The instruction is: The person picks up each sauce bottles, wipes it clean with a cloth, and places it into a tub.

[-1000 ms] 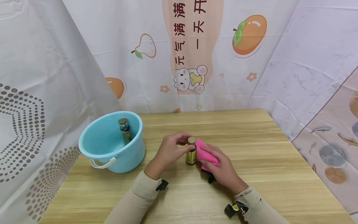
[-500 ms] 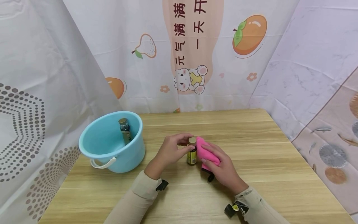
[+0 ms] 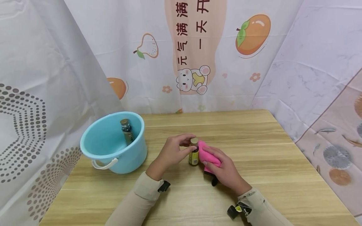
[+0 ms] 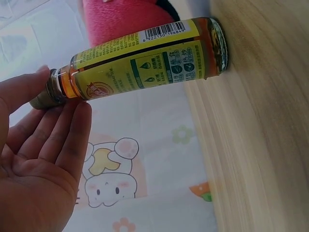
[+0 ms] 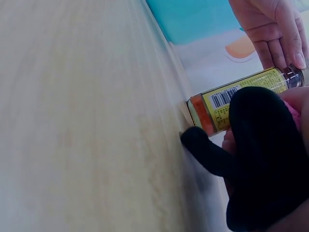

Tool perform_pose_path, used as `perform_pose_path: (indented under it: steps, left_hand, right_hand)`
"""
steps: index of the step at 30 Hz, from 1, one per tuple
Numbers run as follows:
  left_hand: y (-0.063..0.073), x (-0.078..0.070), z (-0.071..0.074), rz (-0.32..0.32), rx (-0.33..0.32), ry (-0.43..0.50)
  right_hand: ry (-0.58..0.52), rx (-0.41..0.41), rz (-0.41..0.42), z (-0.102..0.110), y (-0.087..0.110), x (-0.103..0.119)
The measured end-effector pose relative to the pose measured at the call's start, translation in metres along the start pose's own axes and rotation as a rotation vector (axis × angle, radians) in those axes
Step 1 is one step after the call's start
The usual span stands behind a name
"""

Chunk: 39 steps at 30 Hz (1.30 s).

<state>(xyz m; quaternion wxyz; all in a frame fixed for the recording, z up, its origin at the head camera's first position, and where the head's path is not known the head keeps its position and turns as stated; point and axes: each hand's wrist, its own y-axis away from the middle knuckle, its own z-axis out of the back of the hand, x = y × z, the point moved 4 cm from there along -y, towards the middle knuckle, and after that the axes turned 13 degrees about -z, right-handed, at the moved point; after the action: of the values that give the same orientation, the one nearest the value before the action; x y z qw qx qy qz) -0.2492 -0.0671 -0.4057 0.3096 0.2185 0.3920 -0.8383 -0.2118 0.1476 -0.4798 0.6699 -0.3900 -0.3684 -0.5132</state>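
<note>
A small glass bottle with a yellow label and gold cap point(image 3: 194, 155) stands upright on the table in the head view. My left hand point(image 3: 174, 150) pinches its neck and cap between thumb and fingers, shown closely in the left wrist view by the hand point(image 4: 43, 145) and bottle point(image 4: 140, 60). Around a fuzzy pink cloth point(image 3: 208, 158) with a black edge curls my right hand point(image 3: 222, 168), pressing the cloth against the bottle's right side. In the right wrist view, the cloth's black part point(image 5: 263, 154) covers most of that hand and some of the label.
To the left stands a light blue bucket point(image 3: 113, 157) with a white handle. Inside it a second gold-capped bottle point(image 3: 128, 131) leans on the wall. Behind the wooden table point(image 3: 240, 131) hangs a printed curtain point(image 3: 113, 47).
The pink cloth has gone slightly up and back down along the bottle, its black tab shifting with it. The bottle has moved slightly right. The left hand keeps its hold.
</note>
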Motion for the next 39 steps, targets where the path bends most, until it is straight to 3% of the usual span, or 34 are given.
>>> perform_pose_path:
  steps: [12,21,27,34,39]
  left_hand:
    - [0.0004,-0.001,0.0022,0.016,0.019,0.002]
    - [0.0,-0.0038,0.0023,-0.011,0.002,-0.036]
    - [0.0,-0.0042,0.0025,-0.007,-0.05,-0.086]
    - [0.0001,-0.0026,0.0038,0.045,-0.106,-0.045]
    - [0.0005,-0.0012,0.0039,0.07,-0.103,-0.018]
  right_hand:
    - [0.032,0.064,-0.101,-0.0036,-0.0013,-0.0047]
    - [0.039,0.076,-0.142,-0.0037,-0.0007,-0.0037]
    - [0.053,0.079,-0.134,-0.0037,-0.0009,-0.0042]
    - [0.062,0.069,-0.105,-0.004,-0.0009,-0.0034]
    - [0.069,0.048,-0.071,-0.0032,0.0002,-0.0008]
